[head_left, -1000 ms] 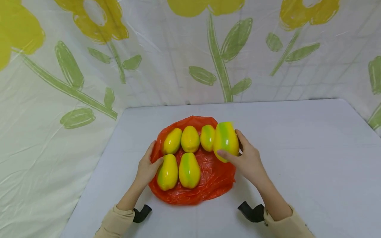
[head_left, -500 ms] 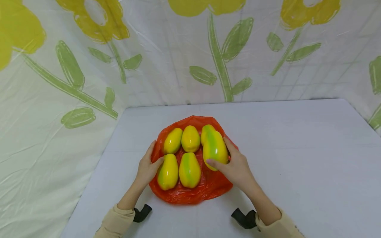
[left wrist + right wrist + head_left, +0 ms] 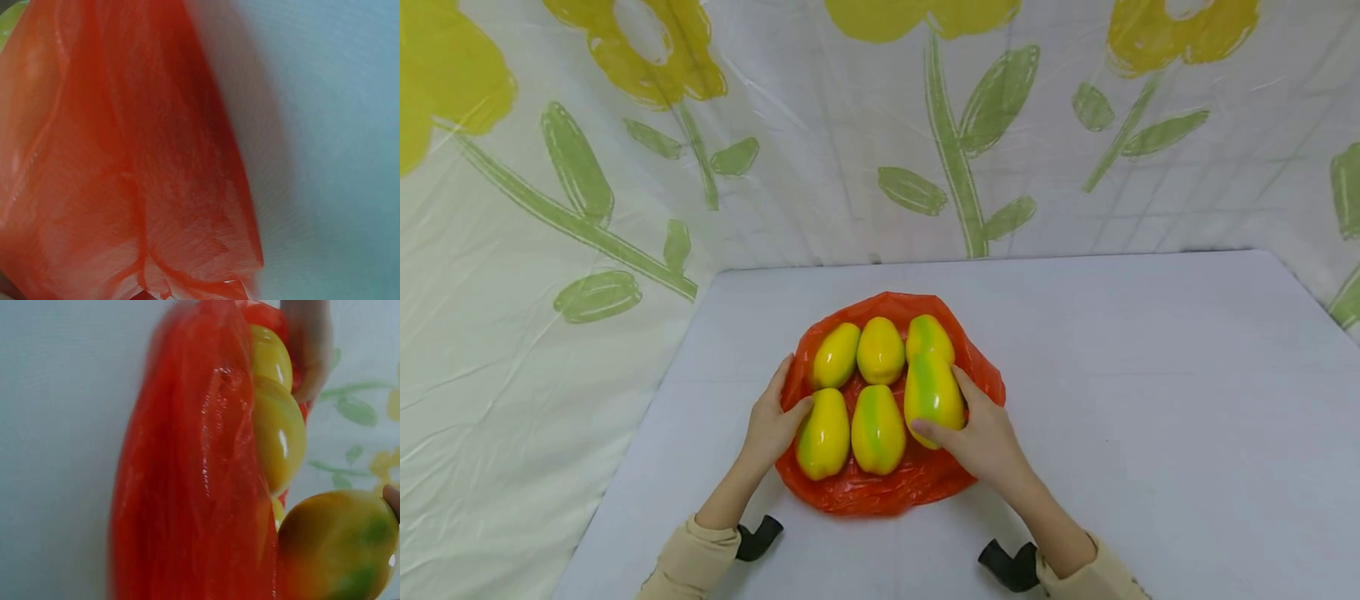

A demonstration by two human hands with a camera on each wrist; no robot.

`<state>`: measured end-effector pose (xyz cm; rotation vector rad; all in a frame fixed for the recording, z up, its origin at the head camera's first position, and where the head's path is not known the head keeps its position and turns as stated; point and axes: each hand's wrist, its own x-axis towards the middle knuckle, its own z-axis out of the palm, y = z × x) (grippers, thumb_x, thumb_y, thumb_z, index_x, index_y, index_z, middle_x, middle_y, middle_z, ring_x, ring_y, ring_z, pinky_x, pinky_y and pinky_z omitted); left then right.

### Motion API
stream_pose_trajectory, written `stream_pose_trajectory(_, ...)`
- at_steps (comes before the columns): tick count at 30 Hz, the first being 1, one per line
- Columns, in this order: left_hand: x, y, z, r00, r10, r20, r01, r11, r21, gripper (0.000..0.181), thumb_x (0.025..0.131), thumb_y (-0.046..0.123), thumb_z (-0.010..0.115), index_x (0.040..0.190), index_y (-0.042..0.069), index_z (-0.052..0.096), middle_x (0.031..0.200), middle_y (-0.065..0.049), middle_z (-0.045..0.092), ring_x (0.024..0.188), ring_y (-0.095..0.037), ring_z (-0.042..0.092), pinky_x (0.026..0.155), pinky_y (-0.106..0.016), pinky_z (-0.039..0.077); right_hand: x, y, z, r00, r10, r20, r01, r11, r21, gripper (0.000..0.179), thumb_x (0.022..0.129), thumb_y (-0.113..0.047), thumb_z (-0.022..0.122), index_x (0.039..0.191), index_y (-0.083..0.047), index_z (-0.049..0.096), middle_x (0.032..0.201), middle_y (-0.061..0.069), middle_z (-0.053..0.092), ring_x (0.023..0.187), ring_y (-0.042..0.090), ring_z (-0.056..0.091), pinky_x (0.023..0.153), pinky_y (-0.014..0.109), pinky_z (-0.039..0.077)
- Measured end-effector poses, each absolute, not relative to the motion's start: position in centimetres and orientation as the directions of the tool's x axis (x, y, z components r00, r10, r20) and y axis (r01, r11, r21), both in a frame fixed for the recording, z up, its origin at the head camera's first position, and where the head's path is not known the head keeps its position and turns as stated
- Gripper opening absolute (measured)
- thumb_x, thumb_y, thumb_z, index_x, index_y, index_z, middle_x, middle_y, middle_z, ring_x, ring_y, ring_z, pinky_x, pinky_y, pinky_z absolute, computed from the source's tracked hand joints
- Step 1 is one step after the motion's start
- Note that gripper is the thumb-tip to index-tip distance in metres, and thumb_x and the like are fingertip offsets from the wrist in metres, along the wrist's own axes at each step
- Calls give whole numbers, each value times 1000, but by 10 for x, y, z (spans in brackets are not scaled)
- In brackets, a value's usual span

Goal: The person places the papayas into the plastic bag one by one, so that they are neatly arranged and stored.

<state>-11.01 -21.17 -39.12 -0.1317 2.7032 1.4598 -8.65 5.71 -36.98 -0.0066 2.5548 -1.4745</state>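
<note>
A red plastic bag [image 3: 880,498] lies spread on the table, its rim round several glossy yellow papayas with green streaks. Three make up the back row, among them a middle papaya [image 3: 881,350]; two more lie in front, one being the front-left papaya [image 3: 823,435]. At the bag's left rim my left hand [image 3: 772,425] holds the plastic, thumb inside beside the front-left papaya. My right hand [image 3: 985,442] grips another papaya [image 3: 931,398] over the bag's right part, overlapping the back-right papaya [image 3: 928,335]. In the right wrist view this held papaya [image 3: 337,544] shows beyond the bag wall.
The table [image 3: 1120,400] has a white covering and reaches well past the bag on the right. A white curtain [image 3: 820,167] with yellow flowers hangs behind and to the left. Black curved pieces [image 3: 1009,565] sit at both wrists.
My right hand has carried its papaya left and toward me, from the bag's right rim to beside the front row. The left hand and the other papayas stay where they were.
</note>
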Motion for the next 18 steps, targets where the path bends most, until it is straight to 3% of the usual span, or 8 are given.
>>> stream_pose_trajectory(18, -110, -211, -391, -993, -47, -104, -113, 542, 833, 67, 96, 8, 51, 155, 6, 19, 153, -23, 31, 125, -41, 44, 101, -57, 41, -82, 49, -385, -979, -117, -170, 86, 516, -852, 91, 79, -39, 78, 150, -2, 33, 133, 14, 54, 110, 28, 53, 86, 45, 54)
